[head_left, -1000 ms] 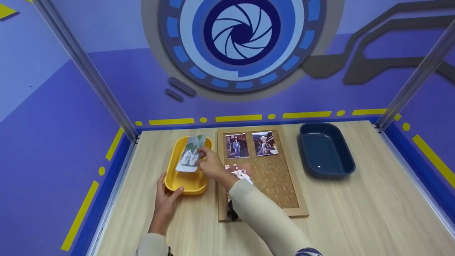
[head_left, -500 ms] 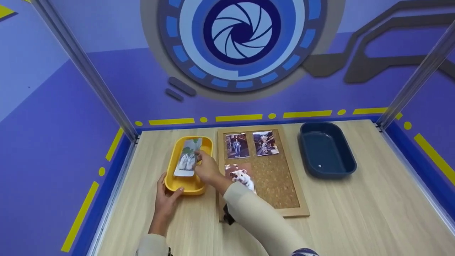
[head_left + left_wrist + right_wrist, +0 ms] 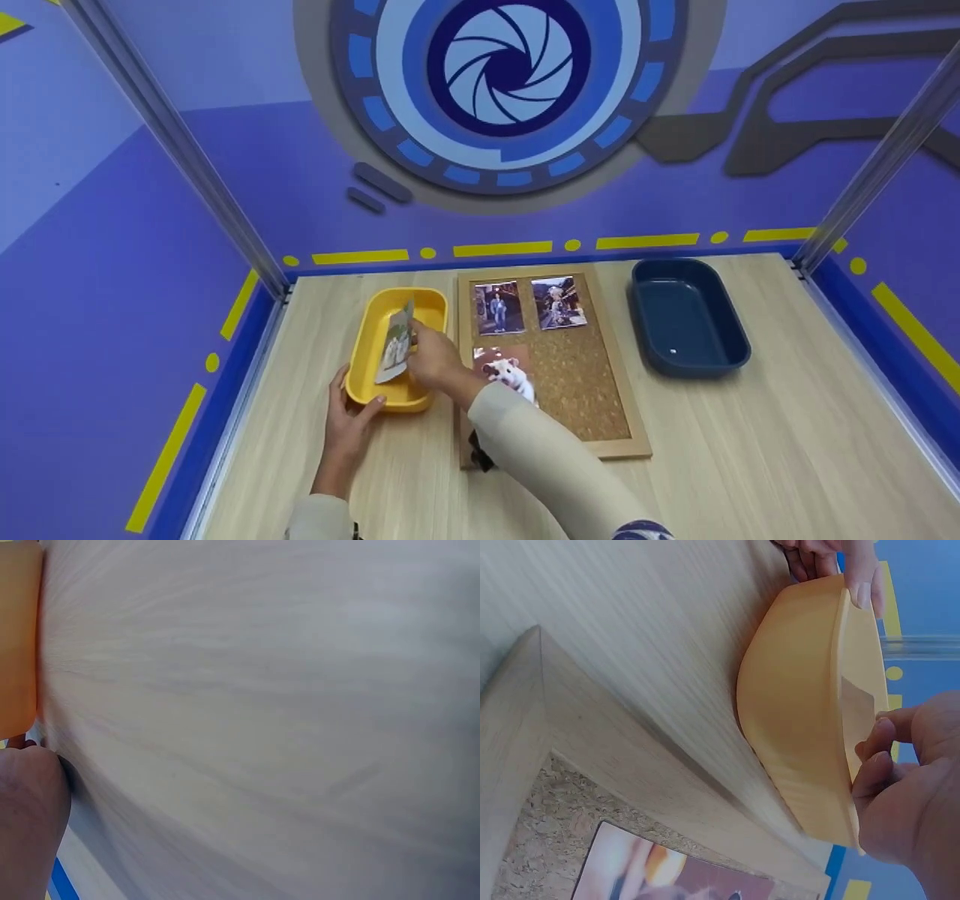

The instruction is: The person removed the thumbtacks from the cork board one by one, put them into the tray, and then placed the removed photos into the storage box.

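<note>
My right hand (image 3: 435, 358) pinches a photo (image 3: 396, 345) by its right edge, over the yellow tray (image 3: 360, 352). The photo shows white animals and green leaves and is tilted steeply, its lower end down inside the tray. In the right wrist view the fingers (image 3: 881, 739) reach over the tray's rim, and only the photo's pale back (image 3: 857, 714) shows. At the tray's near left corner, my left hand (image 3: 349, 424) grips the wall, thumb over the rim and fingers outside. The left wrist view catches just part of that hand (image 3: 30, 802) beside the tray (image 3: 16, 645).
Right of the yellow tray lies a wood-framed cork board (image 3: 577, 382). Two photos of people (image 3: 499, 307) sit along its top, and a white hamster photo (image 3: 510, 375) below is partly covered by my right arm. A dark blue tray (image 3: 690, 319) stands at the right.
The photo in my right hand has come down into the yellow tray and turned from nearly flat to steeply tilted. My left hand stays on the tray's corner.
</note>
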Demonstrator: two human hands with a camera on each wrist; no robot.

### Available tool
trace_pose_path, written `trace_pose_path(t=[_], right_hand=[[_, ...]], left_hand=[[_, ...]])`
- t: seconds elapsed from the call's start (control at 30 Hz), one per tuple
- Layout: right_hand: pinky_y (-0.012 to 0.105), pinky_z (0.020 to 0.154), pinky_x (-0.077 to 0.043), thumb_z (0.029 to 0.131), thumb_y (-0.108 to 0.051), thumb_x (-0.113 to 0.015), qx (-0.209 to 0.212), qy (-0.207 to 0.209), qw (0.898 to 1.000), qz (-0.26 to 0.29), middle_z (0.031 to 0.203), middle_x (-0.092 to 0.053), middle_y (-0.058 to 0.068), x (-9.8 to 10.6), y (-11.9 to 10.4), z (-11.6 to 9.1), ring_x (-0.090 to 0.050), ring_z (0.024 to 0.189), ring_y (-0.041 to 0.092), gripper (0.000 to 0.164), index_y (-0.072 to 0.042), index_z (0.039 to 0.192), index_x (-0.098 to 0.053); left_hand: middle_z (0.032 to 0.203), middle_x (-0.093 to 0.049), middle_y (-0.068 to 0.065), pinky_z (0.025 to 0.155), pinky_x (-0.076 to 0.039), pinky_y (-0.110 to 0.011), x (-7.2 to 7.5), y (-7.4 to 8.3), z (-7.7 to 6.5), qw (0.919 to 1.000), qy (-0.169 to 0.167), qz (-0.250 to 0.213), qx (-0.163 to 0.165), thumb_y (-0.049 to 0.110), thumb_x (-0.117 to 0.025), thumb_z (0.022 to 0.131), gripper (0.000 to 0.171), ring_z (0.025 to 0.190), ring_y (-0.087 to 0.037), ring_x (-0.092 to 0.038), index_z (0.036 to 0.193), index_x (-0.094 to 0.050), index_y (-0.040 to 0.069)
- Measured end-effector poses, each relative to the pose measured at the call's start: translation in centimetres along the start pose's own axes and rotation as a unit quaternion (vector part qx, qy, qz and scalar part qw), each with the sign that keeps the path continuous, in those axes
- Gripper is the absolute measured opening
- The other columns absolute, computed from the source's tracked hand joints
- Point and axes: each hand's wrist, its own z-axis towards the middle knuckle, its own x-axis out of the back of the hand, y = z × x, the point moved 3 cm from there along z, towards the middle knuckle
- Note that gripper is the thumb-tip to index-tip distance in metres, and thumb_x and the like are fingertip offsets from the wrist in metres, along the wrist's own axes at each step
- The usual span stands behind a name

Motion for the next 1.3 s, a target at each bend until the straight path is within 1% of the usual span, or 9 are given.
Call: trace_pose_path(t=[0.1, 0.3, 0.47, 0.53, 0.77, 0.97, 1.1, 1.17, 1.3], right_hand=[[0.031, 0.093, -0.064, 0.100, -0.005, -0.063, 0.002, -0.002, 1.000, -0.023, 0.149, -0.067, 0.010, 0.1, -0.1, -0.3, -0.069, 0.124, 0.022, 0.075, -0.016, 0.168, -0.036], [0.027, 0.081, -0.064, 0.100, -0.007, -0.064, -0.007, -0.005, 0.999, -0.039, 0.156, -0.062, 0.011, 0.5, -0.1, -0.6, -0.069, 0.120, 0.022, 0.073, -0.015, 0.167, -0.038], [0.037, 0.103, -0.061, 0.100, -0.012, -0.067, 0.025, 0.006, 0.997, -0.071, 0.147, -0.068, 0.012, 1.0, -0.1, -0.7, -0.070, 0.127, 0.026, 0.064, -0.012, 0.161, -0.047], [0.041, 0.108, -0.059, 0.101, -0.014, -0.067, 0.043, 0.010, 0.996, -0.082, 0.142, -0.071, 0.012, 1.2, 0.0, -0.7, -0.071, 0.127, 0.027, 0.059, -0.010, 0.158, -0.052], [0.040, 0.100, -0.062, 0.100, -0.017, -0.068, 0.070, 0.014, 0.993, -0.090, 0.134, -0.075, 0.010, 2.1, 0.1, -0.9, -0.072, 0.119, 0.026, 0.054, -0.012, 0.153, -0.057], [0.043, 0.099, -0.062, 0.104, -0.020, -0.066, 0.118, 0.029, 0.989, -0.081, 0.130, -0.074, 0.014, 3.4, 0.2, -1.7, -0.072, 0.116, 0.029, 0.049, -0.011, 0.151, -0.056], [0.040, 0.096, -0.061, 0.104, -0.018, -0.066, 0.145, 0.042, 0.986, -0.074, 0.125, -0.073, 0.014, 4.6, 1.0, -2.5, -0.072, 0.112, 0.029, 0.051, -0.008, 0.152, -0.053], [0.038, 0.093, -0.062, 0.104, -0.019, -0.065, 0.147, 0.046, 0.985, -0.074, 0.123, -0.073, 0.012, 5.4, 1.6, -2.9, -0.071, 0.108, 0.025, 0.051, -0.009, 0.153, -0.052], [0.039, 0.094, -0.062, 0.106, -0.021, -0.063, 0.157, 0.053, 0.983, -0.074, 0.121, -0.074, 0.013, 7.0, 2.7, -3.7, -0.070, 0.106, 0.023, 0.049, -0.009, 0.152, -0.053]], left_hand=[[0.179, -0.024, -0.009, 0.135, -0.026, -0.052, 0.0, 0.0, 0.1, 1.0000, 0.002, 0.001, 0.007, 0.019, -0.073, 0.102, 0.092, 0.163, -0.030, -0.030, 0.172, -0.013, 0.027], [0.179, -0.024, -0.008, 0.134, -0.028, -0.052, -0.2, 0.2, 0.2, 1.0000, 0.002, 0.003, 0.006, 0.020, -0.073, 0.102, 0.092, 0.162, -0.030, -0.031, 0.172, -0.013, 0.027], [0.179, -0.024, -0.009, 0.134, -0.028, -0.053, 0.0, 0.3, 0.2, 1.0000, -0.002, 0.002, -0.001, 0.019, -0.073, 0.102, 0.092, 0.162, -0.031, -0.032, 0.172, -0.013, 0.027], [0.179, -0.025, -0.008, 0.134, -0.028, -0.052, 0.1, 0.2, 0.1, 1.0000, -0.001, -0.002, -0.001, 0.018, -0.073, 0.102, 0.093, 0.162, -0.030, -0.032, 0.172, -0.013, 0.027], [0.179, -0.025, -0.006, 0.134, -0.028, -0.051, 0.0, 0.2, 0.2, 0.9999, 0.003, -0.005, 0.009, 0.016, -0.073, 0.101, 0.092, 0.163, -0.028, -0.031, 0.171, -0.015, 0.029], [0.179, -0.025, -0.006, 0.135, -0.027, -0.051, 0.0, 0.2, 0.3, 0.9998, 0.009, 0.000, 0.015, 0.018, -0.073, 0.102, 0.091, 0.163, -0.029, -0.030, 0.171, -0.015, 0.028], [0.180, -0.024, -0.004, 0.136, -0.025, -0.051, -0.1, 0.0, 0.2, 0.9996, 0.011, -0.006, 0.027, 0.022, -0.074, 0.102, 0.093, 0.164, -0.028, -0.028, 0.172, -0.014, 0.031], [0.180, -0.024, -0.003, 0.136, -0.025, -0.051, -0.1, -0.1, 0.1, 0.9994, 0.010, -0.012, 0.031, 0.022, -0.075, 0.101, 0.094, 0.165, -0.027, -0.027, 0.172, -0.014, 0.033], [0.181, -0.022, 0.000, 0.137, -0.023, -0.051, 0.0, -0.2, 0.1, 0.9990, 0.010, -0.016, 0.040, 0.024, -0.075, 0.101, 0.094, 0.166, -0.025, -0.024, 0.172, -0.014, 0.036]])
